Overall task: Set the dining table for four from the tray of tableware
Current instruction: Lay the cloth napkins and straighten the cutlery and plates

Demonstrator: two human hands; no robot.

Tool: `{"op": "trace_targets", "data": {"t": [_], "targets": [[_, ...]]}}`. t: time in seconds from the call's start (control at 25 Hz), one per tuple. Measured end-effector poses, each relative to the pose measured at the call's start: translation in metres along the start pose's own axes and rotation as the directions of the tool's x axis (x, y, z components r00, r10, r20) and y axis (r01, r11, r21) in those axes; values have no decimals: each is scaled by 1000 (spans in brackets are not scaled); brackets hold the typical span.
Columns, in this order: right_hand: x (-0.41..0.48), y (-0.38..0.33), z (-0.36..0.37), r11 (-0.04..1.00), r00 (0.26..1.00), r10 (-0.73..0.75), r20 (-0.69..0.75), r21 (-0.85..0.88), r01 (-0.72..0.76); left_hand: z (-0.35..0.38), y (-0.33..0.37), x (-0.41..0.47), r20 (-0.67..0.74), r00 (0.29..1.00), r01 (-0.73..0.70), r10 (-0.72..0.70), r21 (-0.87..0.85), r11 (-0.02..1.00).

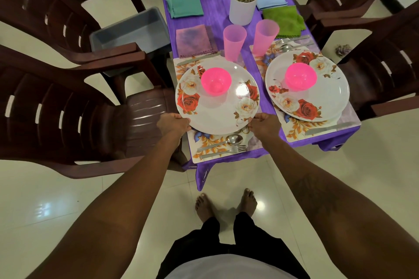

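**Head view, looking down on the near end of a purple-clothed surface point(217, 13).** Both hands hold one floral plate point(215, 113) by its near rim. The left hand point(173, 123) is at the plate's 7 o'clock and the right hand point(263, 124) at its 5 o'clock. On each hand the thumb lies on top of the rim and the fingers curl beneath it, clamped on the plate.

A pink bowl point(215, 81) stands on the plate toward its 12 o'clock. The plate lies over a floral placemat point(204, 140) at the 7 o'clock corner of the surface. Whether it rests on the mat or is held just above it cannot be told.

At the plate's 6 o'clock a spoon point(234, 139) and a fork point(235, 149) lie side by side on the placemat. At 11 o'clock a knife point(197, 59) lies along the mat's far edge, with a purple napkin point(195, 39) just beyond it. A pink tumbler point(234, 42) stands at 1 o'clock.

At 3 o'clock a second place is laid:
- a second plate point(322, 97) carrying a second bowl point(300, 78)
- a second tumbler point(265, 37)
- a green napkin point(284, 20)

A white plant pot point(243, 7) stands mid-surface at 12 o'clock. A grey tray point(133, 29) sits just beside the surface at 10 o'clock, behind the arm of a brown chair point(68, 108).
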State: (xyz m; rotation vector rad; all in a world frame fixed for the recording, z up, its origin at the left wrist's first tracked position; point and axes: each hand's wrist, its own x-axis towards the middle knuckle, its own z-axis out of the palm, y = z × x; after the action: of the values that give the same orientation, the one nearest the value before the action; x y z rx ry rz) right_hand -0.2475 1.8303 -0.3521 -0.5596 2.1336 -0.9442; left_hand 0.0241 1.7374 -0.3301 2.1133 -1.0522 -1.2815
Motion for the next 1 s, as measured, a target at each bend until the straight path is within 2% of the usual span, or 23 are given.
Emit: {"op": "trace_targets", "data": {"t": [0.24, 0.4, 0.48, 0.6, 0.68, 1.0], "targets": [[-1, -2, -1, 1000, 1000, -1, 6, 5, 1, 1, -3, 0, 5, 999, -33, 33, 13, 999], [-7, -7, -4, 996, 998, -44, -44, -81, 40, -1, -4, 0, 23, 999, -48, 47, 52, 997], [-10, -15, -6, 983, 988, -110, -105, -158, 92, -4, -1, 2, 5, 996, -94, 94, 131, 987], [-16, -27, -6, 969, 967, -206, -149, -172, 179, -11, 11, 2, -58, 970, -217, 236, 232, 948], [-16, -36, -2, 962, 953, -252, -167, -152, 227, -13, 25, 6, -66, 946, -293, 319, 254, 922], [-4, -89, 24, 908, 884, -417, -212, -51, 416, -2, 80, 60, -36, 886, -430, 463, 309, 848]]}}
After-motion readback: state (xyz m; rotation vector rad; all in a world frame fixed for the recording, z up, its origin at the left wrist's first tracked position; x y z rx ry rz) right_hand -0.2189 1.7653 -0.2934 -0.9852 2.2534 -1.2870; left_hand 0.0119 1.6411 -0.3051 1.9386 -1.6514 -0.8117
